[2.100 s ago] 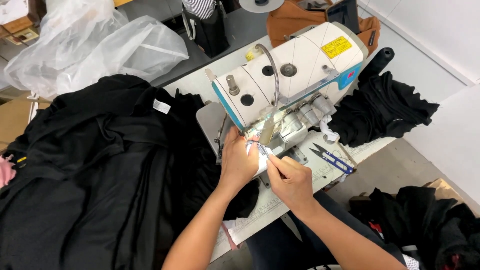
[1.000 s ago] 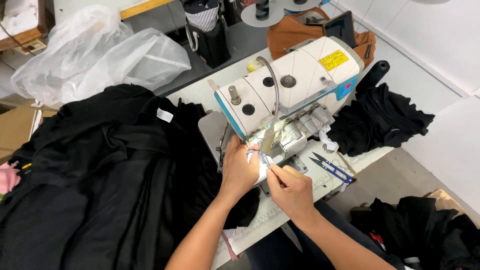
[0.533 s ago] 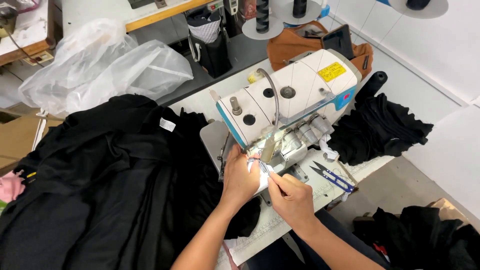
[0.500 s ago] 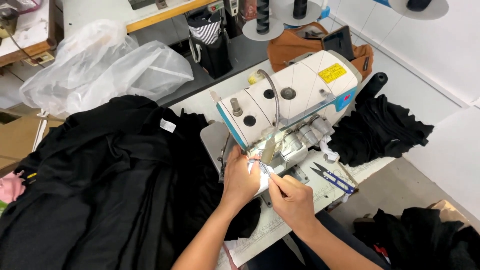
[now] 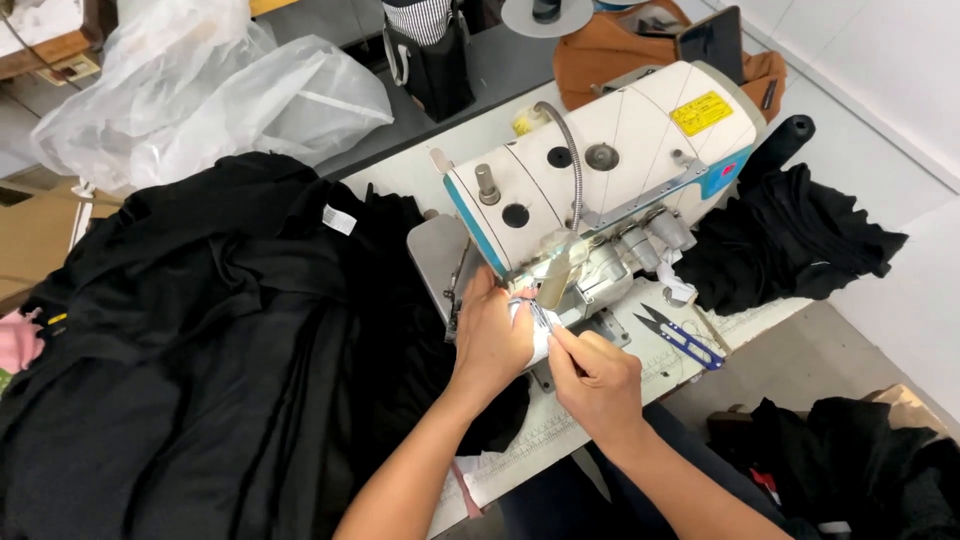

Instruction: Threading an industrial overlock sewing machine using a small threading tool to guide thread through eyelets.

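Observation:
A white overlock sewing machine [image 5: 610, 170] stands on a pale table [image 5: 520, 450]. My left hand [image 5: 492, 335] rests against the machine's front by the needle area, fingers curled on a small pale piece there. My right hand [image 5: 595, 375] pinches thin metal tweezers [image 5: 540, 316] whose tips point into the needle area under the small lamp on a flexible neck [image 5: 556, 275]. What the tweezer tips hold is too small to tell. A large heap of black fabric [image 5: 200, 340] lies to the left of my left arm.
Blue-handled thread snips [image 5: 680, 338] lie on the table right of the machine. More black fabric [image 5: 790, 240] is piled at the right end. A clear plastic bag [image 5: 200, 90] sits at the back left, a brown bag [image 5: 640, 45] behind the machine, dark cloth [image 5: 860, 460] on the floor.
Both hands stay at the needle area with only small shifts of the tweezers. The view has tilted slightly, showing more of the area behind the machine.

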